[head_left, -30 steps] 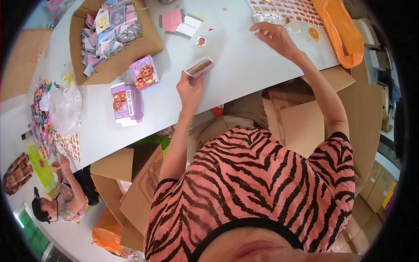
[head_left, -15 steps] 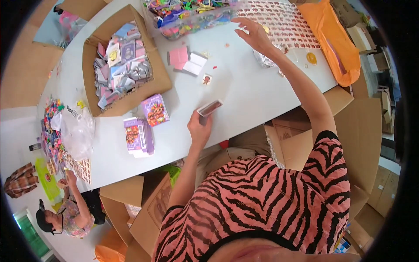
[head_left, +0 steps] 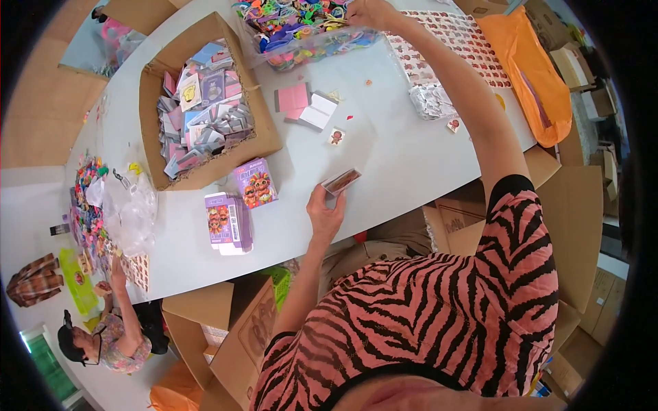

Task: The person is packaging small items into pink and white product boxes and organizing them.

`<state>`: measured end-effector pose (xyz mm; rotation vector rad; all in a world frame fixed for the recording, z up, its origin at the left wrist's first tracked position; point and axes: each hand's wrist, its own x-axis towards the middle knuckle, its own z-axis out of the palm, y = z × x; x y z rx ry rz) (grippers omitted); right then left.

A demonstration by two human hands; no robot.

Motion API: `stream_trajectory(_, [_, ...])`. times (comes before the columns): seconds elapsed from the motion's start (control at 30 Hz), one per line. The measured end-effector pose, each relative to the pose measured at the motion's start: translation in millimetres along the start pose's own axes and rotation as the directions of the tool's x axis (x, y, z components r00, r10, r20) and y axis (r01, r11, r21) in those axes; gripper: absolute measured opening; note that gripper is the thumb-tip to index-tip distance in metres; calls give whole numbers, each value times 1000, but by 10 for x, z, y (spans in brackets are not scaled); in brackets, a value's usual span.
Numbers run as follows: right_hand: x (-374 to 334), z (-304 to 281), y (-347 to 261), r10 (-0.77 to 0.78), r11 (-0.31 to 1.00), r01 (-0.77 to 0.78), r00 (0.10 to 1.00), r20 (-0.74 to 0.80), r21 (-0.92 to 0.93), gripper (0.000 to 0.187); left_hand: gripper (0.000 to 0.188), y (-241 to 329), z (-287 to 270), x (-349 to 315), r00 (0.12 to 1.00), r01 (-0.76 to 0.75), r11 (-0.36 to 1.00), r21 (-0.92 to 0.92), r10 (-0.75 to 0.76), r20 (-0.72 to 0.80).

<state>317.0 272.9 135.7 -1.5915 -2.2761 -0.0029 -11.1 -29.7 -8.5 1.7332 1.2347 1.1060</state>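
My left hand grips a small open box above the table's near edge; its brownish inside faces up. At the far side, my right hand reaches to the rim of a clear plastic bin heaped with colourful small trinkets. Its fingers are curled together among the trinkets, and whatever they hold is too small to make out. Between the hands lie an open pink-and-white folded card and a small square sticker.
Left stands a cardboard box full of small cards. Beside it lie purple cartons. Sticker sheets, a silver foil bundle and an orange bag are at right. A co-worker sits at far left. Open cartons flank me.
My right hand has moved away from me, from over the table to the trinket bin, and its spread fingers have closed. The left hand still holds the small box. The view has shifted slightly.
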Motion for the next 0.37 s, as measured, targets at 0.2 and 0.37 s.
stream_trajectory(0.2, [-28, -107, 61, -101, 982, 163, 884, -457, 99, 16, 33, -35, 45, 10, 999, -49, 998, -27, 49, -4])
stream_trajectory(0.37, [-83, -353, -124, 320, 707, -91, 926, -202, 701, 15, 33, -28, 28, -1, 999, -50, 998, 42, 50, 3])
